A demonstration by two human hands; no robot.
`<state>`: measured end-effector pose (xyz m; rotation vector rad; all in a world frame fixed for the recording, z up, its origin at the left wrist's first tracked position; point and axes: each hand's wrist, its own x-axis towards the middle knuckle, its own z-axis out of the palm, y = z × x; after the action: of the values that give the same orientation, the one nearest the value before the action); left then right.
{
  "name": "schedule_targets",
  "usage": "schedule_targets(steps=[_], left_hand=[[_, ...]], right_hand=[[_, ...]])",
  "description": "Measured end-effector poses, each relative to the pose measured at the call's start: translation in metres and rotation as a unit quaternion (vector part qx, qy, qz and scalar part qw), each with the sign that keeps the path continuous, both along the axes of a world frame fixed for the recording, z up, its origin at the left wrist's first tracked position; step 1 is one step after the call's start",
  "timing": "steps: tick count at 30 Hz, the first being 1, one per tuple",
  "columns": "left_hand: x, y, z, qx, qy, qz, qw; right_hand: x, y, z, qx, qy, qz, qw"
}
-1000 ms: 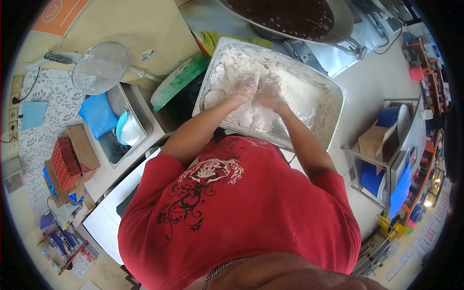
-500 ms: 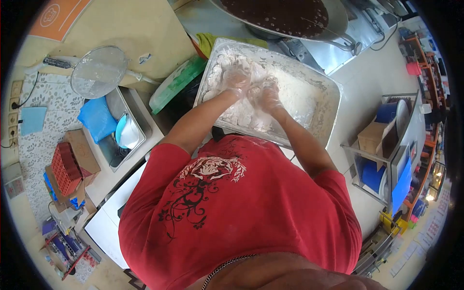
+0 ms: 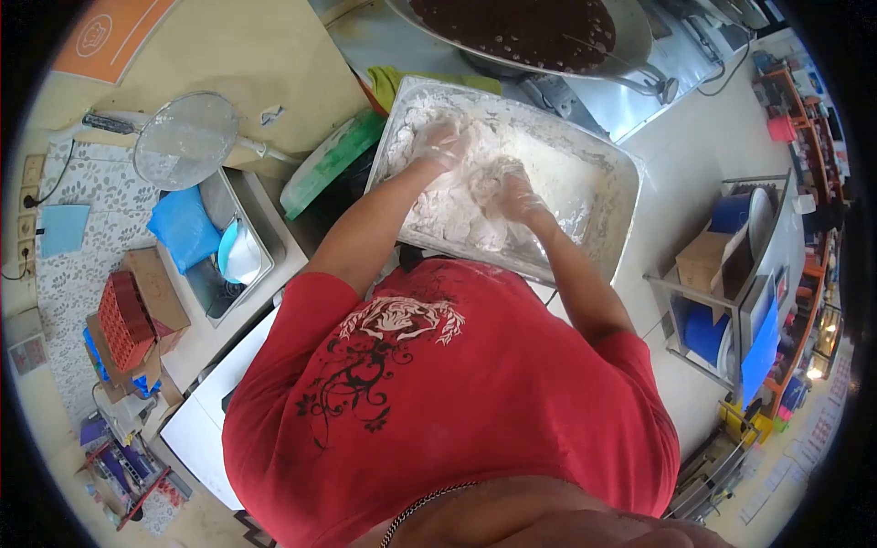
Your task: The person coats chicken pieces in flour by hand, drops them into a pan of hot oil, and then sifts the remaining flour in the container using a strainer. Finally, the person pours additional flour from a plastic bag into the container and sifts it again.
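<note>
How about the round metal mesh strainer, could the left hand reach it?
Probably yes. The left hand sits in the floury metal tray; the strainer lies uncovered to its left, past the tray's wall and a green board.

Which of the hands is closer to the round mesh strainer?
Left. The left hand is in the floury tray at its end nearest the strainer; the right hand works farther off, mid-tray.

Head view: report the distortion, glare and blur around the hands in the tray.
Head view: strong fisheye bows the tray rim, black vignette at the corners; even daylight, flour nearly washed out; left hand and right hand slightly soft, blending into it.
</note>
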<state>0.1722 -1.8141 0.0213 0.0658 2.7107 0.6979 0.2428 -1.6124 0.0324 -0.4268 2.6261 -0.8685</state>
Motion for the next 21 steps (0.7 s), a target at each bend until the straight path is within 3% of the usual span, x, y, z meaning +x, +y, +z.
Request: schedule_targets(steps=[2, 5, 7, 10, 12, 13, 15, 17, 20, 21], left_hand=[[0.001, -0.002, 0.001, -0.048, 0.013, -0.044, 0.998], [0.004, -0.003, 0.030, -0.104, 0.072, -0.125, 0.984], [0.010, 0.003, 0.032, -0.143, 0.066, -0.212, 0.965], [-0.004, 0.006, -0.003, -0.095, 0.069, -0.138, 0.983], [-0.013, -0.001, -0.039, 0.167, -0.037, -0.029, 0.985], [-0.010, -0.004, -0.024, 0.075, -0.022, -0.139, 0.987], [-0.003, -0.010, 0.008, -0.091, 0.059, -0.350, 0.930], [-0.017, -0.002, -0.015, -0.279, 0.013, -0.353, 0.893], [-0.007, -0.021, -0.013, -0.198, 0.275, -0.350, 0.873], [-0.006, -0.017, -0.014, -0.175, 0.151, -0.347, 0.909]], right_hand=[[0.002, -0.003, 0.011, 0.030, -0.033, -0.037, 0.998], [0.003, -0.004, 0.057, -0.128, -0.076, -0.006, 0.989], [0.002, 0.000, 0.012, -0.158, -0.143, -0.042, 0.976], [0.000, 0.004, 0.010, -0.136, -0.087, -0.006, 0.987], [-0.004, 0.006, 0.010, -0.102, -0.014, 0.036, 0.994], [-0.001, 0.006, -0.001, -0.088, 0.012, 0.052, 0.995], [0.001, 0.007, -0.010, -0.065, 0.008, 0.056, 0.996], [-0.001, 0.008, -0.004, -0.046, -0.055, 0.034, 0.997], [0.002, 0.003, 0.036, -0.052, 0.008, 0.075, 0.996], [0.002, 0.005, 0.027, -0.041, -0.012, 0.074, 0.996]])
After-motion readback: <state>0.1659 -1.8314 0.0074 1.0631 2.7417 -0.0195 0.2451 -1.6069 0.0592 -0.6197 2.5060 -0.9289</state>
